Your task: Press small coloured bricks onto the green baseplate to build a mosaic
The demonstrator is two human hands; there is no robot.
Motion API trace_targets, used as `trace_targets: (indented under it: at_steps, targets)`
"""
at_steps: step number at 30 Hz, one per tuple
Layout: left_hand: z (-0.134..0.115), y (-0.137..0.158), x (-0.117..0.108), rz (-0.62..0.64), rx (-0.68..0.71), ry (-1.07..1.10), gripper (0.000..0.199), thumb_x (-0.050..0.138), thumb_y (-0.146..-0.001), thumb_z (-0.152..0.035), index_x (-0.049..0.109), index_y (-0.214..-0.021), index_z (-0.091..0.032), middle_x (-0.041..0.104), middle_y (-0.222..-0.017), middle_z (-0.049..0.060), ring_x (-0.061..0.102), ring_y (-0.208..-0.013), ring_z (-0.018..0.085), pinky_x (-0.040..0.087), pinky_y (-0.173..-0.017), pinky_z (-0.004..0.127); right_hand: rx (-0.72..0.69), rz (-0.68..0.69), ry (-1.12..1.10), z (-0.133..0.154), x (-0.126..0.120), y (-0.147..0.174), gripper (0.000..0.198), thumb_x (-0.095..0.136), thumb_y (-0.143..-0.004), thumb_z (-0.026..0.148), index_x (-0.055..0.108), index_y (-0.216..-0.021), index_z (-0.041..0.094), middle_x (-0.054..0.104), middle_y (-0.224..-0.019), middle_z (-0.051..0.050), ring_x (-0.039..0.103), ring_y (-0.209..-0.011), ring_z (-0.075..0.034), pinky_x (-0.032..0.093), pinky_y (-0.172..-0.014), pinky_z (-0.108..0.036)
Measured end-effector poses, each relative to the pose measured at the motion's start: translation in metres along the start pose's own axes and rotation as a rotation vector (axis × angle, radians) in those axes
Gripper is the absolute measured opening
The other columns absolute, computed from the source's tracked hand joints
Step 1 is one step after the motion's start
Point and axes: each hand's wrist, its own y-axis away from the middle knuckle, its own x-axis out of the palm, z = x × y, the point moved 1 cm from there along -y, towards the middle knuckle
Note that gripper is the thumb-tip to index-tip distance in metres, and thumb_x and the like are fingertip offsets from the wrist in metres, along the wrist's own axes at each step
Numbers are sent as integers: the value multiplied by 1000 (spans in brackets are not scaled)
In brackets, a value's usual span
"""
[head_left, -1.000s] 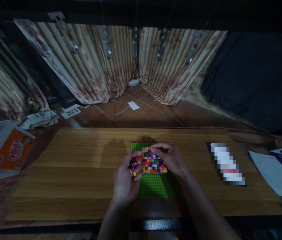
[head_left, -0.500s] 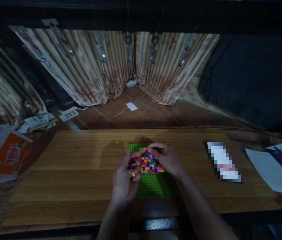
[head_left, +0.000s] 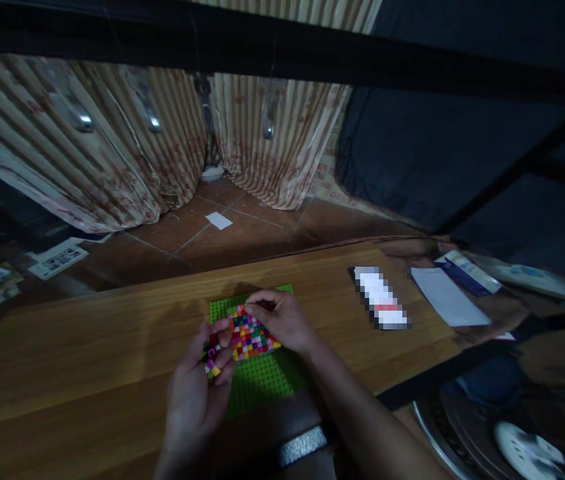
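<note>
A green studded baseplate (head_left: 262, 387) lies on the wooden table, partly covered by a mosaic of small multicoloured toy bricks (head_left: 253, 337). At the mosaic's left edge, my left hand (head_left: 192, 387) is curled around several loose toy bricks (head_left: 211, 367); pink, yellow and dark ones show between its fingers. My right hand (head_left: 286, 321) reaches over the mosaic from the right. Its thumb and forefinger are pinched together at the far edge of the bricks. What those fingertips hold, if anything, is too small to make out.
A phone with a blurred screen (head_left: 381, 298) lies right of the baseplate on the wooden table (head_left: 87, 360). Beyond it are a white sheet (head_left: 449, 297) and a blue-and-white packet (head_left: 469, 272). A dark bar (head_left: 282, 50) with hanging metal clips crosses above. Curtains hang behind.
The camera view has turned to the right and tilted, so everything sits further left. Both hands keep nearly the same places at the mosaic. The plastic box at the left has left the view.
</note>
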Motion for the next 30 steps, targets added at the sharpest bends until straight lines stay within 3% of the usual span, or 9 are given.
trace_targets:
  at_steps: [6,12,22,27,30]
  targets:
    - [1,-1,1,-15,4,2,29,43,-93,-17,66,-79,-6,43,-64,-2,30,-42,2,23,-33,14,-25,7,-50,-6,8,0,18,63,-82,35,73,-86,20,71,-79,-1,61,-71,-15,47,-69,-27]
    - [2,-2,0,5,14,-3,32,42,-93,-18,65,-75,-6,44,-62,-1,30,-41,2,23,-32,13,-11,-104,-143,-10,18,2,17,63,-82,35,73,-81,21,71,-79,-1,63,-75,-16,48,-70,-27]
    - [4,-4,0,15,15,10,32,41,-93,-18,65,-76,-6,44,-61,-1,30,-41,2,22,-32,13,-61,-66,-135,-14,17,-5,16,64,-81,35,73,-83,21,71,-78,0,64,-72,-15,49,-69,-27]
    - [1,-3,-1,22,5,38,32,41,-94,-19,65,-77,-6,45,-61,-1,32,-40,2,22,-32,12,-253,-220,119,8,8,6,14,62,-85,26,71,-95,23,70,-94,-4,62,-91,-18,47,-85,-34]
    - [0,-3,-1,28,1,56,34,40,-94,-20,65,-77,-6,46,-60,-1,33,-39,2,23,-31,12,-386,-220,175,30,7,18,14,59,-88,22,70,-94,24,70,-92,-3,62,-92,-17,46,-86,-35]
